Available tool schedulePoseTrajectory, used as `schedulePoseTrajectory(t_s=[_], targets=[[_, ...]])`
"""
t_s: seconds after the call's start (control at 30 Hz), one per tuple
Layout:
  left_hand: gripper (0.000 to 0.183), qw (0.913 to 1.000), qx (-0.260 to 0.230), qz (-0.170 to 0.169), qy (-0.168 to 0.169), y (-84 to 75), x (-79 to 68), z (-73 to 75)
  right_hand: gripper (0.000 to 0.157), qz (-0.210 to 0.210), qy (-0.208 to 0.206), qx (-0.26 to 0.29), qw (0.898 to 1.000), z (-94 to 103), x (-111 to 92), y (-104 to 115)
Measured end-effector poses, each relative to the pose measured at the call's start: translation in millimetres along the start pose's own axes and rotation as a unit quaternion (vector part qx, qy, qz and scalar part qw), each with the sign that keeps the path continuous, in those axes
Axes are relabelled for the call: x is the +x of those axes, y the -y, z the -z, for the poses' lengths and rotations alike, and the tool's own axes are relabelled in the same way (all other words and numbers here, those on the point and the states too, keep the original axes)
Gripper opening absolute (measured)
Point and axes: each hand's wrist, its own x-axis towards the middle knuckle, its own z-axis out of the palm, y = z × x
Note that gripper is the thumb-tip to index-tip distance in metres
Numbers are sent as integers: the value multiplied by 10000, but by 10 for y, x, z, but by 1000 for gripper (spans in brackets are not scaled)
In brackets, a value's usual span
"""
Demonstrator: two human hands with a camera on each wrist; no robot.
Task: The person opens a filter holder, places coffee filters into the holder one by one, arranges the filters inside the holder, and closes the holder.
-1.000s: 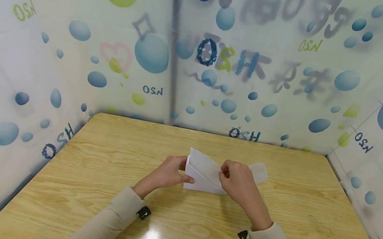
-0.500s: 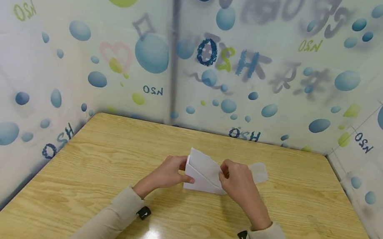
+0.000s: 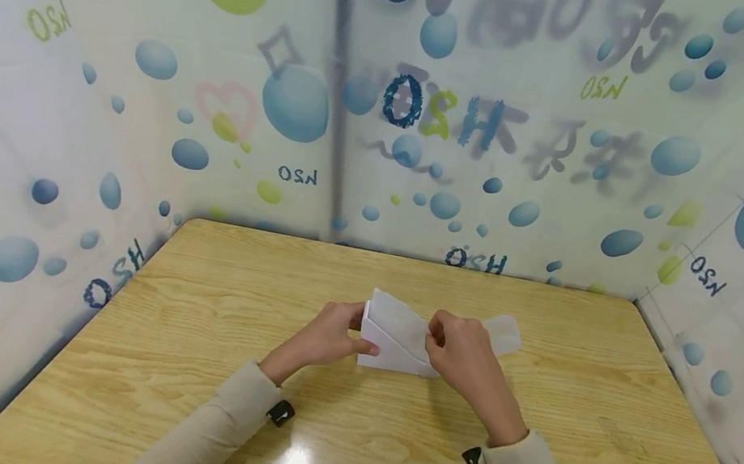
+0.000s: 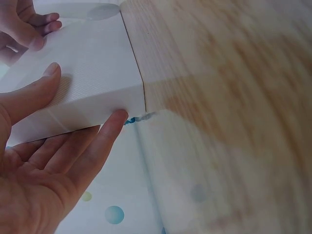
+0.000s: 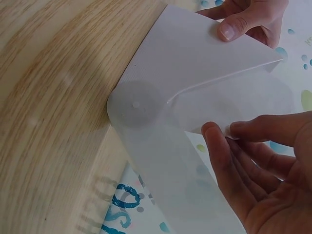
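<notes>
A flat white box-like piece [image 3: 395,357] with a slanting upper edge stands on the table. My left hand [image 3: 331,334] grips its left end, thumb on the front face and fingers behind and at the end. In the right wrist view a translucent sheet [image 5: 180,180] with a rounded corner and a round spot joins the white piece [image 5: 190,48]. The right hand [image 5: 273,170] pinches the edge of a thin pale flap [image 5: 224,105] between thumb and fingertips. Part of the translucent sheet sticks out beyond my right hand [image 3: 465,354] in the head view.
The wooden table [image 3: 247,269] reaches back to a wall [image 3: 551,90] printed with blue and green dots. Similar panels stand at left and right. A bright light reflection lies near the front.
</notes>
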Motion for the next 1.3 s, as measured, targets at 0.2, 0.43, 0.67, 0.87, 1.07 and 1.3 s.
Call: schedulePoseTrajectory(t_s=[0.2,0.43,0.67,0.87,1.07,1.3], targets=[[47,10000,-35,3,15,-11,-5,7,6,-68,135,-8,9999,-14,3,5],[45,10000,-35,8,2,-5,-14,5,6,-86,159,-42,9998,-33,9,13],[44,10000,-33,21,-22,-13,-14,3,7,-1,114,-112,9999,-45,3,18],[44,10000,-72,58,-8,-10,-14,1,10,-7,142,-98,9999,-66,5,14],[42,10000,-50,54,-5,0,-11,-2,12,-2,185,-25,9998,-69,2,15],[42,10000,6,36,-18,1,-6,-3,9,65,58,-139,9999,-73,7,11]])
